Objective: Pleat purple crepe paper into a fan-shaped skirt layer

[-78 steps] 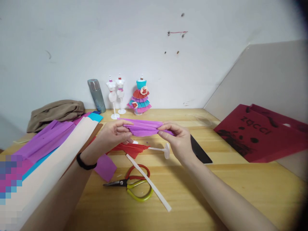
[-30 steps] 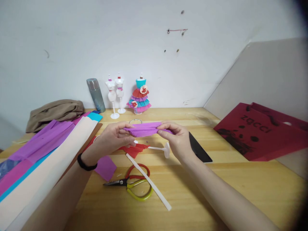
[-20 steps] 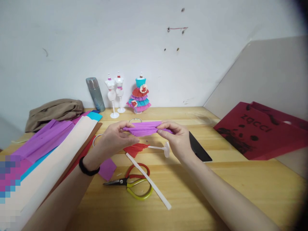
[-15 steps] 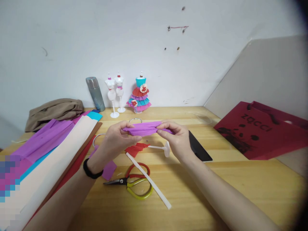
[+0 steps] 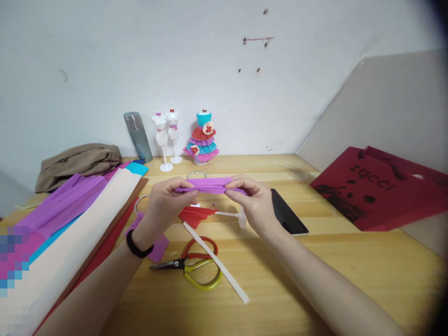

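Held level above the table is a pleated strip of purple crepe paper point(image 5: 210, 185). My left hand point(image 5: 171, 198) pinches its left end between thumb and fingers. At the other end my right hand point(image 5: 254, 198) grips the strip the same way. Beneath it lie a pleated red paper piece point(image 5: 196, 216) and a small white stand point(image 5: 241, 216) on its side. Nearer to me is a pair of scissors point(image 5: 189, 265) with one red and one yellow handle, its blades pointing left. A narrow white strip point(image 5: 217, 263) crosses the handles. A purple scrap point(image 5: 159, 247) lies by my left wrist.
Coloured paper sheets point(image 5: 84, 224) fill the left side, before a brown cloth point(image 5: 79, 163). Along the wall stand a bottle point(image 5: 138, 137), two white mannequins point(image 5: 161, 137) and one in a ruffled paper dress point(image 5: 204, 135). A black tablet point(image 5: 289, 214) and red bag point(image 5: 378, 191) are rightward.
My left hand has shifted slightly left and its fingers have moved on the purple strip, which looks flatter and more stretched. My right hand keeps its grip.
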The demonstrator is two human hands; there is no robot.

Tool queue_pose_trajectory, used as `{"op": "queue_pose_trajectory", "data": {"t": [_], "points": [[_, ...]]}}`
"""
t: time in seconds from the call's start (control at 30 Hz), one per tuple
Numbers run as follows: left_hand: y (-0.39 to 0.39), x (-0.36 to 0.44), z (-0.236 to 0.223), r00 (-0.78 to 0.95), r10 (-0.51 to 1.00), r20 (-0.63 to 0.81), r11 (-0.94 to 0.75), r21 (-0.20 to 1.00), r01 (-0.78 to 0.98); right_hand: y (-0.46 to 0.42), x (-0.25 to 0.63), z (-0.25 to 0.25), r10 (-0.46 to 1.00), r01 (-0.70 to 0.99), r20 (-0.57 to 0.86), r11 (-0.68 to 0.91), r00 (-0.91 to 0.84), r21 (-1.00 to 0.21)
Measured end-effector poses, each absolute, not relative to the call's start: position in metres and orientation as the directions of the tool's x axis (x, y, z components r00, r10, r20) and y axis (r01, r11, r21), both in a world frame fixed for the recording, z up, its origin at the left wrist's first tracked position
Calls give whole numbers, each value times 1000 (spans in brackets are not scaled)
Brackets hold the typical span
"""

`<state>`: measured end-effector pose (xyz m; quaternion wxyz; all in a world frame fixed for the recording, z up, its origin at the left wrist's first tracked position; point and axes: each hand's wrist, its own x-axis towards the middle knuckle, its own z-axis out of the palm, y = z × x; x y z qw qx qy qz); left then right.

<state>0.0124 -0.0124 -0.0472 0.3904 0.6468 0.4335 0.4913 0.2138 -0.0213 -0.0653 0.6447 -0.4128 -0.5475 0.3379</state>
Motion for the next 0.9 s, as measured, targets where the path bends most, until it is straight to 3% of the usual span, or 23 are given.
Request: {"op": "queue_pose_trajectory", "data": {"t": [0.47, 0.73, 0.9], "points": [[-17, 16, -41, 167, 973, 160, -186, 971, 150, -23, 213, -64, 843, 80, 512, 506, 167, -859], [-14, 15, -48, 156, 914, 374, -401, 889, 220, -23, 212, -63, 890, -14, 422, 430, 173, -903], [-11, 6, -46, 185, 812, 553, -582, 749, 316, -22, 213, -61, 947, -115, 291, 307, 134, -945]]}}
